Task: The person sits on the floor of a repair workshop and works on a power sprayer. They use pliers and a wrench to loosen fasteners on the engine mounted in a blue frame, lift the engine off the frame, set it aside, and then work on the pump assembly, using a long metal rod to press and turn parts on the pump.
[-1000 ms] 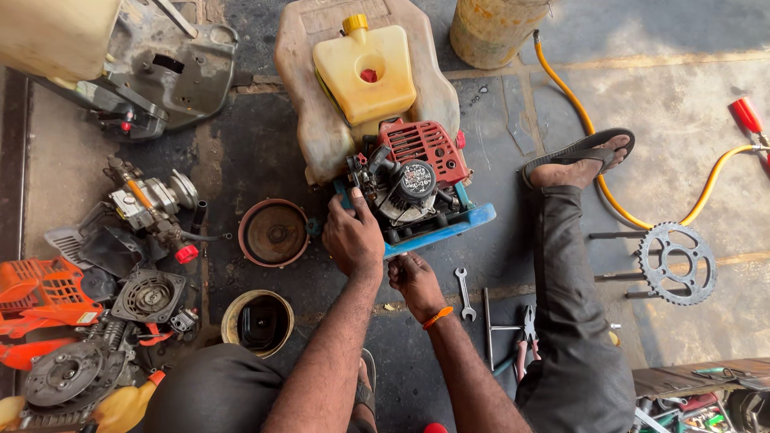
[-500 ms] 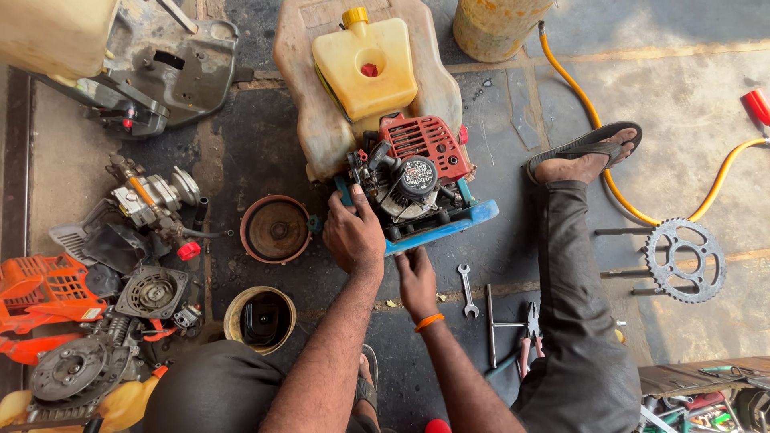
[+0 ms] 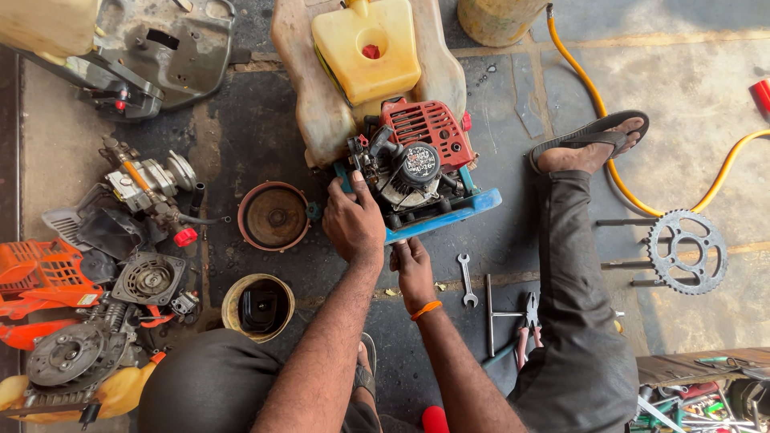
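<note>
- left hand (image 3: pixel 353 224) clamped on the small red engine (image 3: pixel 413 164), bracing its near-left corner
- right hand (image 3: pixel 413 269) gripping the blue base (image 3: pixel 465 212) just below the engine
- I'd keep that brace firm so nothing slides; spanner (image 3: pixel 466 279) is right of the engine's near edge

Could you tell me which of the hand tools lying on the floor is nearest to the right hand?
The small open-ended spanner, just beside the right hand. The T-handle wrench and pink-handled pliers lie farther out, toward the leg.
</note>
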